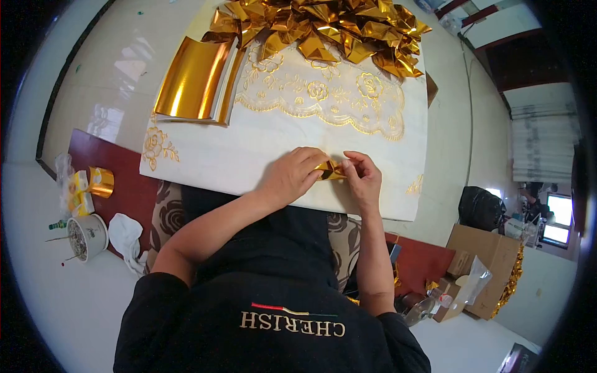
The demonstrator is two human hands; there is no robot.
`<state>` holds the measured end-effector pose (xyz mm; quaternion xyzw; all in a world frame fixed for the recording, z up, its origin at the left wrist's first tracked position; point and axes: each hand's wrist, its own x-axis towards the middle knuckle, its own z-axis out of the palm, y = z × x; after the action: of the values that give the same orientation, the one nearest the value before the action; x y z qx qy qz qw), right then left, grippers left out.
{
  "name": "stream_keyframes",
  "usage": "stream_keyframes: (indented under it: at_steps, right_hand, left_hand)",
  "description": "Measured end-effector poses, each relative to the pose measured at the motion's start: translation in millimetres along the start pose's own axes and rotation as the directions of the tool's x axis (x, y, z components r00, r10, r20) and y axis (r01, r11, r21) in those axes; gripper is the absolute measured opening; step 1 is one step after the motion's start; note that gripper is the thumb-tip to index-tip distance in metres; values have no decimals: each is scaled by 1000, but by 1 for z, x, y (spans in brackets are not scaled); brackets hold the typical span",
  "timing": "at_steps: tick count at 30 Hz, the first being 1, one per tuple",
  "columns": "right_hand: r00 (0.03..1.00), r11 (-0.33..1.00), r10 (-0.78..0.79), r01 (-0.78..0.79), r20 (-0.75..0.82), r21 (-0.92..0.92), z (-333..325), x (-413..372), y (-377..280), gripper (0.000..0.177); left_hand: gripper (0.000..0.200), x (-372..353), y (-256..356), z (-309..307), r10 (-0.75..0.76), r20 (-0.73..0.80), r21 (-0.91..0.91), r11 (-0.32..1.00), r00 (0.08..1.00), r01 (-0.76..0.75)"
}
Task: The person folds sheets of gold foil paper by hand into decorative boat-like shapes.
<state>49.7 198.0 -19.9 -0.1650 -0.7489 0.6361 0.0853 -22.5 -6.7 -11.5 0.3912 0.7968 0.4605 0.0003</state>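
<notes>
Over the near part of the white cloth, a small folded piece of gold foil paper (331,170) is held between my two hands. My left hand (292,176) is closed, pinching the piece's left end, with its back toward me and the fingertips partly hidden. On the other end my right hand (362,177) closes with thumb and index finger. Farther away on the left lies a thick stack of gold foil sheets (193,78). A large heap of folded gold foil pieces (329,31) covers the far end.
The white cloth (280,146) has gold flower embroidery. At the left are a flowerpot (88,238), a white rag (125,236) and a gold roll (101,182). Cardboard boxes (485,258) and a black bag (482,208) stand on the right.
</notes>
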Motion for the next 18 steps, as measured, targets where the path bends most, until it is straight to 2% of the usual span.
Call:
stream_keyframes:
  at_steps: [2, 5, 8, 11, 14, 17, 18]
  right_hand:
    - [1000, 999, -21, 21, 17, -43, -2, -2, 1, 24]
    - [994, 971, -16, 42, 112, -235, -10, -7, -11, 29]
    - [984, 944, 33, 26, 174, -330, -12, -9, -25, 29]
    - [977, 923, -61, 133, 203, -360, -11, -7, -21, 24]
    - [980, 919, -107, 163, 170, -358, -10, -5, -5, 19]
    - [987, 933, -68, 115, 146, -341, -8, -6, 0, 18]
    - [983, 911, -124, 166, 133, -378, -6, -6, 0, 17]
  left_hand:
    - [32, -2, -2, 1, 2, -5, 8, 1000, 1000, -2]
    - [31, -5, -4, 2, 28, -43, 12, 1000, 999, -27]
    - [30, -6, -4, 1, 27, 8, 2, 1000, 1000, -27]
    - [28, -4, 0, 0, 82, 19, 7, 997, 996, -82]
    - [29, -7, -2, -1, 127, 9, 88, 988, 992, -127]
    - [30, -11, -7, -1, 28, 24, 108, 994, 999, -31]
    - [30, -11, -7, -2, 10, 29, 127, 992, 1000, -13]
